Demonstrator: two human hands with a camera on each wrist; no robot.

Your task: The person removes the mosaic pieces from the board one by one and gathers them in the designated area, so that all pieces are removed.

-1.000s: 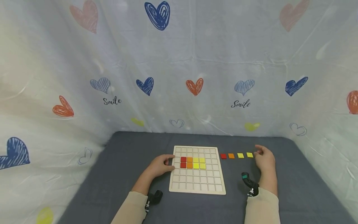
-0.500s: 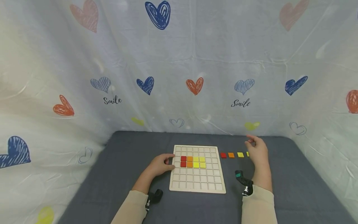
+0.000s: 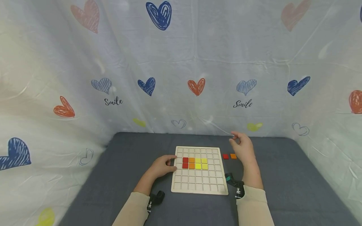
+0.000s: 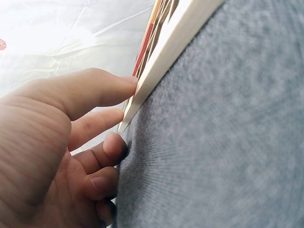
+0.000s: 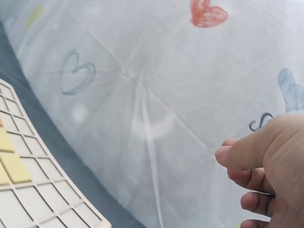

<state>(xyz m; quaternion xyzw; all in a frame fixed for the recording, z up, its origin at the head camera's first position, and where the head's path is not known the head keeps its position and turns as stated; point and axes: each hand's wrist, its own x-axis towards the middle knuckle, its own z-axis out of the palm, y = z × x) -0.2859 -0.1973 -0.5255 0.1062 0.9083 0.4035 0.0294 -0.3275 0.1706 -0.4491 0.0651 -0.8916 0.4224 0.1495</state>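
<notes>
A square wooden grid board (image 3: 199, 185) lies on the dark cloth, with red, orange and yellow square tiles in two rows of its cells. My left hand (image 3: 160, 167) rests at the board's left edge, thumb and index finger spread apart and touching it. In the left wrist view, fingertips (image 4: 126, 88) meet the pale board edge (image 4: 166, 52). My right hand (image 3: 243, 149) hovers beyond the board's right side, thumb and index finger slightly apart, no tile visible between them. Left of it lie a loose red tile (image 3: 225, 156) and an orange tile (image 3: 233, 156). The right hand hides the loose yellow tiles.
Dark grey cloth (image 3: 294, 188) covers the table. A pale curtain (image 3: 169, 106) printed with hearts hangs around its back and sides. Black wrist-worn devices (image 3: 156, 197) sit on both forearms, the right one close to the board's right edge.
My right hand has risen from beside the rightmost yellow tile and moved left, now covering the loose yellow tiles. The left hand and the board stay put.
</notes>
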